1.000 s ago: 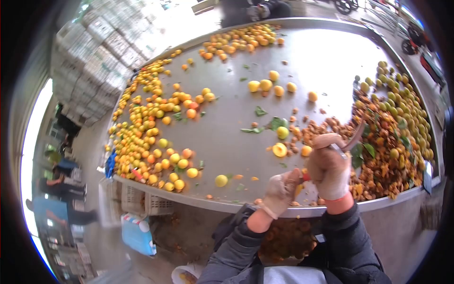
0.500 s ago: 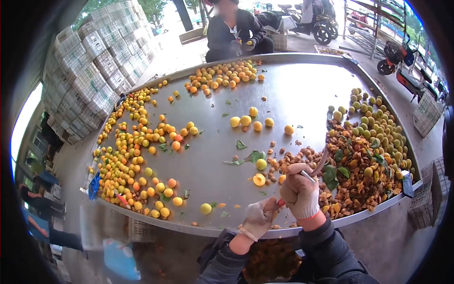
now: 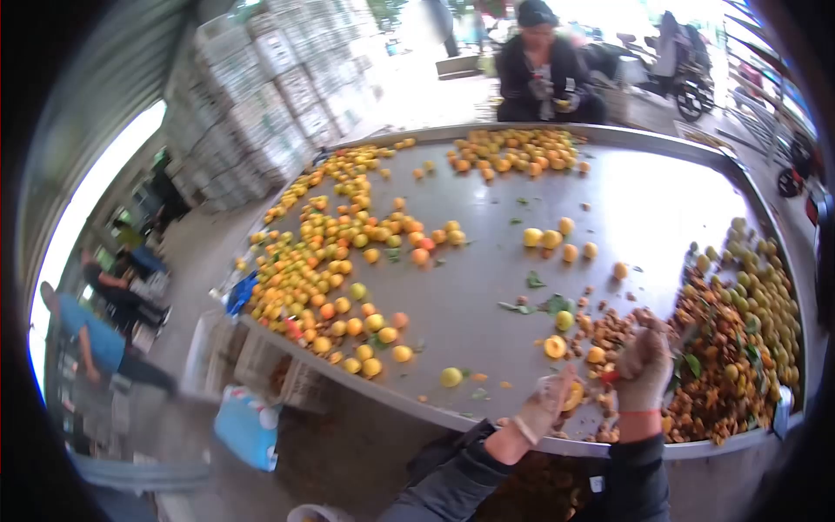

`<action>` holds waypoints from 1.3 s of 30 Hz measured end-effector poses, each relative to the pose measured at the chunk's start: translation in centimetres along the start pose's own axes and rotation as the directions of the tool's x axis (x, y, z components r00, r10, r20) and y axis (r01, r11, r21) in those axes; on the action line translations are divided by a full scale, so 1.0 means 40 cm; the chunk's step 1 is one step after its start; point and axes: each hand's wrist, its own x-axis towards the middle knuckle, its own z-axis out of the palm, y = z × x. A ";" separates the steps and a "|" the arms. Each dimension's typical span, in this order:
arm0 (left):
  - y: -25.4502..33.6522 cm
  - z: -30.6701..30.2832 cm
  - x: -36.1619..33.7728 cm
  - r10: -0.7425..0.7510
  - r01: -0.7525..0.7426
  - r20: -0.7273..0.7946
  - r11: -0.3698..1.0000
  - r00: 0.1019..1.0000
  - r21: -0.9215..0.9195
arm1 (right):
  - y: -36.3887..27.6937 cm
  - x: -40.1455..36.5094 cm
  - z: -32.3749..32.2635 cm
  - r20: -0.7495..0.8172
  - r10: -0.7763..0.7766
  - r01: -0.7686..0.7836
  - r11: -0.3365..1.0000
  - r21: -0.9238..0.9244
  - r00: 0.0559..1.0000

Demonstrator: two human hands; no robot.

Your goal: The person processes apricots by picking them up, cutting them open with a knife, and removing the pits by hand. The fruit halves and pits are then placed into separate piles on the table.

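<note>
The short red rigid piece projects from the left side of the right hand, above the near edge of the grey metal table. Its visible end points toward the left hand; its long axis runs roughly crosswise. The remainder is hidden by the right hand, which is closed around it. The piece appears bright red; its surface detail is blurred. An orange-yellow rounded fruit piece sits at the left hand's fingers. Left-hand grip: cannot be determined, owing to blur.
</note>
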 end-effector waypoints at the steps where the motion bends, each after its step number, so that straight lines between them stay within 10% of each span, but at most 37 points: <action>1: 0.010 -0.001 0.000 -0.029 0.019 -0.040 0.972 0.999 -0.236 | 0.006 0.015 -0.039 0.086 -0.058 0.064 0.996 -0.068 0.995; 2: 0.016 0.004 0.003 -0.045 0.010 -0.066 0.887 0.997 -0.461 | 0.007 0.000 -0.033 0.121 -0.053 0.088 0.946 -0.312 0.991; 4: -0.075 0.049 0.082 0.431 -0.558 -0.474 0.814 0.768 -0.165 | 0.032 -0.038 -0.005 0.250 -0.051 0.216 0.688 -0.693 0.967; 6: 0.020 0.009 0.031 0.245 -0.415 -0.439 0.840 0.865 -0.349 | 0.053 -0.107 0.055 0.461 0.034 0.433 0.292 -0.853 0.887; 8: 0.052 -0.015 0.014 -0.042 -0.121 -0.276 0.829 0.960 -0.546 | 0.083 -0.125 0.072 0.489 0.147 0.421 0.340 -0.841 0.860; 13: 0.012 -0.037 0.026 0.101 -0.196 -0.293 0.929 0.951 -0.314 | 0.136 -0.126 0.064 0.572 0.009 0.560 0.193 -0.806 0.820; 15: 0.010 -0.027 0.016 0.159 -0.282 -0.345 0.896 0.925 -0.344 | 0.134 -0.135 0.067 0.687 -0.014 0.686 -0.055 -0.726 0.726; 19: 0.014 -0.041 -0.001 0.157 -0.265 -0.320 0.906 0.934 -0.329 | 0.155 -0.148 0.091 0.550 0.037 0.534 0.191 -0.823 0.834; 27: -0.016 -0.045 0.021 0.031 -0.079 -0.075 0.608 0.997 -0.790 | 0.154 -0.164 0.079 0.753 0.035 0.753 -0.012 -0.658 0.658; 35: 0.039 -0.063 -0.030 0.048 -0.056 -0.031 0.711 0.998 -0.701 | 0.148 -0.100 0.032 0.596 -0.289 0.650 0.150 -0.745 0.749; 37: -0.011 -0.031 0.000 0.202 -0.378 -0.382 0.798 0.902 -0.470 | 0.118 -0.060 0.008 0.516 -0.309 0.579 0.162 -0.799 0.799; 39: 0.014 -0.061 -0.006 0.122 -0.240 -0.252 0.824 0.960 -0.513 | 0.084 -0.044 0.012 0.500 -0.283 0.544 0.100 -0.833 0.818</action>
